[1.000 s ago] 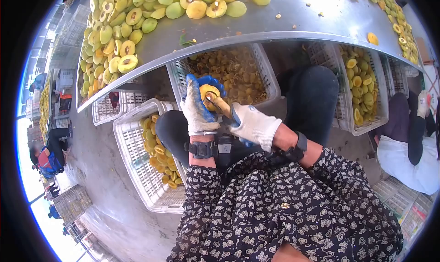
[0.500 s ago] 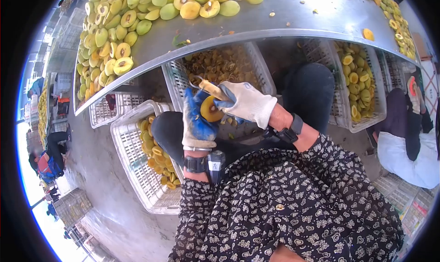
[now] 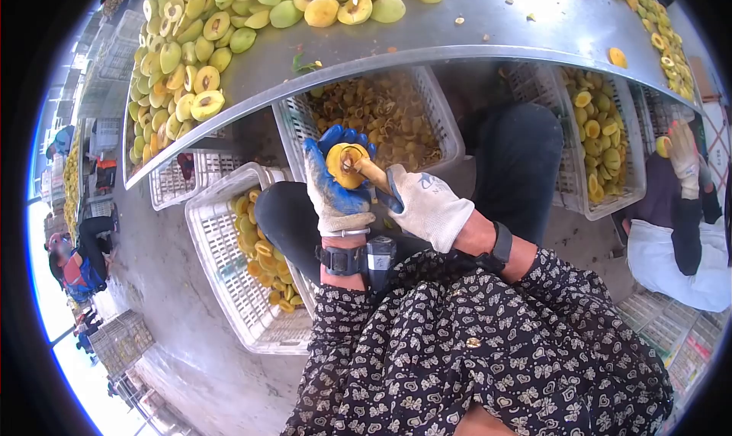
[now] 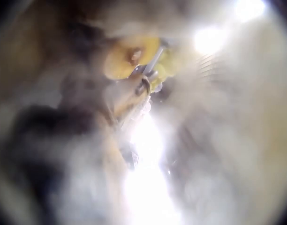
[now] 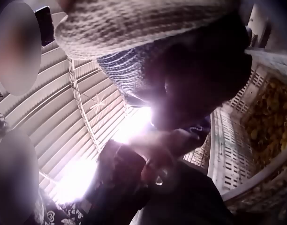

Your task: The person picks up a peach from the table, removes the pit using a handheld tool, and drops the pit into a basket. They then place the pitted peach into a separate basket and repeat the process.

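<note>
My left hand (image 3: 333, 199), in a white glove with a blue coated palm, holds a halved yellow fruit (image 3: 339, 175) with its cut face up. The brown centre of the fruit shows partly. My right hand (image 3: 428, 209), gloved the same way, grips a wooden-handled tool (image 3: 374, 175) whose end is at the middle of the cut face. In the left wrist view the fruit half (image 4: 117, 64) and the tool's wooden handle (image 4: 127, 96) with a metal end appear through blur. The right wrist view shows the glove (image 5: 143, 33) close up, its fingers in shadow.
A metal table (image 3: 427, 35) in front bears a heap of fruit halves (image 3: 183, 62). Below it, a white crate (image 3: 450, 123) holds yellow scraps. Crates of fruit halves stand at left (image 3: 221, 260) and right (image 3: 633, 154). Another person's gloved hand (image 3: 684, 157) is at far right.
Half a second ago the tool was raised off the fruit, showing its curved metal loop; now its end is back at the cut face. The left palm has turned up again.
</note>
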The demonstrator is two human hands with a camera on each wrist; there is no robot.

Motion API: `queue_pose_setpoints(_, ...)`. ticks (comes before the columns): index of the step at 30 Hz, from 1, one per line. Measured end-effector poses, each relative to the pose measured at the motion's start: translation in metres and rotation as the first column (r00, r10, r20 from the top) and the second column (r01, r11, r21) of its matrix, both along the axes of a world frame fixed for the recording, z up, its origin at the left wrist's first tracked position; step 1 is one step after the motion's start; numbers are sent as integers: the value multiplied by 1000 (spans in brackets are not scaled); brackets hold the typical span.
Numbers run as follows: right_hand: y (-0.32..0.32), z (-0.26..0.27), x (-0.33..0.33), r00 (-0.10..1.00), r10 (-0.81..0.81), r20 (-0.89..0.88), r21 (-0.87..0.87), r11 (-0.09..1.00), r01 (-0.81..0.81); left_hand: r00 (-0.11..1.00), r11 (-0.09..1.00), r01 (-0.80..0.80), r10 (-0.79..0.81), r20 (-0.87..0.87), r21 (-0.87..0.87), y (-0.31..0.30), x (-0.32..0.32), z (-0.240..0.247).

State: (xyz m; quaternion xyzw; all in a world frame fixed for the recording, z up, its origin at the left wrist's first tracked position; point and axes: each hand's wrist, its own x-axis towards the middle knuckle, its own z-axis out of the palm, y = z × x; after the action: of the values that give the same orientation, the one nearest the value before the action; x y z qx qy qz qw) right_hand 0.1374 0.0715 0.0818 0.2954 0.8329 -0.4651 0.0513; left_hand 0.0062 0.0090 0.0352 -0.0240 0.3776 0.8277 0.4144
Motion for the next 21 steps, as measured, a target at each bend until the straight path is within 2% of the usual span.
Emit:
queue_pose_setpoints(5, -6, 0, -1, 1000, 7, 14, 13, 1000, -7, 1000, 998, -26, 25, -17, -59, 2, 3, 1)
queue_pose_setpoints(9, -10, -7, 4, 997, 40, 58, -67, 997, -36, 1000, 982, -14, 16, 7, -188, 2, 4, 3)
queue_pose_setpoints(11, -11, -8, 5, 997, 43, 62, -87, 996, -37, 999, 979, -40, 42, 6, -200, 2, 5, 1)
queue_pose_setpoints(14, -10, -9, 4, 996, 43, 79, -190, 981, -27, 997, 959, 57, -69, -32, -277, -2, -3, -7)
queue_pose_setpoints(15, -10, -12, 4, 998, 6, 59, -273, 962, 10, 997, 958, 58, -70, -32, -280, -4, -7, -10)
queue_pose_setpoints(16, -9, -13, 3, 999, -32, 42, -353, 934, 45, 990, 947, 112, -133, -48, -301, -6, -11, -15)
queue_pose_setpoints(17, -7, -13, 3, 999, -32, 41, -353, 935, 44, 979, 933, 164, -194, -63, -321, -8, -14, -19)
queue_pose_setpoints(18, -2, -8, 5, 997, -51, 52, -602, 795, 72, 979, 934, 162, -193, -66, -319, -7, -12, -16)
queue_pose_setpoints(19, 2, -6, 6, 995, -68, 71, -803, 588, 97, 974, 923, 184, -218, -64, -338, -7, -12, -10)
queue_pose_setpoints(20, 3, -10, 7, 996, -84, 44, -884, 462, 78, 968, 912, 206, -243, -61, -356, -7, -11, -7)
queue_pose_setpoints(21, 1, -14, 7, 996, -83, 44, -883, 463, 78, 968, 912, 205, -242, -61, -355, -8, -13, -10)
